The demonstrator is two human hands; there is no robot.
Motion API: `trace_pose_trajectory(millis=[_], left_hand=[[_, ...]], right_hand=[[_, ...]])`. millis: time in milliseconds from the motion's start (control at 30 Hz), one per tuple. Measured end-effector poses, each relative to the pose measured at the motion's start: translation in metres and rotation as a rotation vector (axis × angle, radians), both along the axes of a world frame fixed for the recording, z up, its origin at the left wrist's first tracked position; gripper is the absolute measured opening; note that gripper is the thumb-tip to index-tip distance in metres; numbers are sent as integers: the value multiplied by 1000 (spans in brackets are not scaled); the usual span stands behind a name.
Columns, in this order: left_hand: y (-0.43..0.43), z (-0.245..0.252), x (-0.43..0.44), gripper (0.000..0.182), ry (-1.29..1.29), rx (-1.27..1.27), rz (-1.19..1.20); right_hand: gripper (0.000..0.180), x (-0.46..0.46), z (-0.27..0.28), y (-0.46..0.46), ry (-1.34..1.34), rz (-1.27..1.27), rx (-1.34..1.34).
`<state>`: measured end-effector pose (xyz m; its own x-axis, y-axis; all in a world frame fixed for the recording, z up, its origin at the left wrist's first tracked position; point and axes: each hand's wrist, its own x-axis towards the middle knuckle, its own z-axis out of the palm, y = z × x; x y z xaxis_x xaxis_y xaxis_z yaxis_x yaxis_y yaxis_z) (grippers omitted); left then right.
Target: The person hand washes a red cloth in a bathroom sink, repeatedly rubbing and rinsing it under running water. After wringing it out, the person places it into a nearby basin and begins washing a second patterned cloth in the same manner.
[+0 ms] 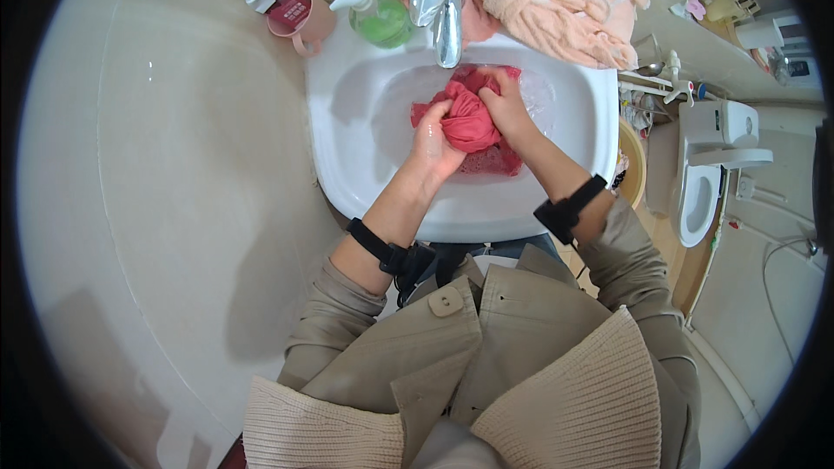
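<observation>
A wet red cloth [470,122] is bunched up over the basin of a white washbasin [365,192], with some of it spread in sudsy water below. My left hand [435,143] cups the bundle from the left and underneath, its thumb lying on the fabric. On the other side my right hand [507,101] grips the upper right of the bundle, fingers curled into the folds. Right above the hands hangs the spout of a chrome faucet [447,26]. Part of the cloth is hidden by my fingers.
Along the back rim stand a pink mug [313,23] holding tubes and a pump bottle of green liquid [383,19]. A peach towel [560,13] is heaped behind the basin at right. Beyond lie a yellow tub [633,163] and a white toilet [700,202]. A tiled wall [176,176] bounds the left.
</observation>
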<state>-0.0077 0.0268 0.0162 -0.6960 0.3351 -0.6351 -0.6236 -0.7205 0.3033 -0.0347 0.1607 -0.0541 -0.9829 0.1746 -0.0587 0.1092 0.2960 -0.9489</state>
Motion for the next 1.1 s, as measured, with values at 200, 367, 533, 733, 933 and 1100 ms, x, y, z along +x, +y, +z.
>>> trace_pose_trajectory(millis=[200, 367, 533, 733, 933, 1100], left_hand=[[-18, -10, -18, 43, 2, -104, -41], [-10, -19, 5, 44, 50, 241, -81], [-4, -24, 6, 41, -60, 1, -74], [-28, -25, -3, 44, 208, 220, -216], [1, -26, 12, 35, -21, 52, -60], [-11, -25, 8, 30, 220, 80, -142]], right_hand=[[30, 68, 62, -41, 115, 154, 37], [19, 33, 90, -44, 88, 421, 451], [27, 16, 86, -32, -64, 44, 259], [24, 60, 96, -50, 108, 512, 181], [20, 16, 80, -26, 67, -1, 353], [18, 51, 90, -47, 63, 392, 193]])
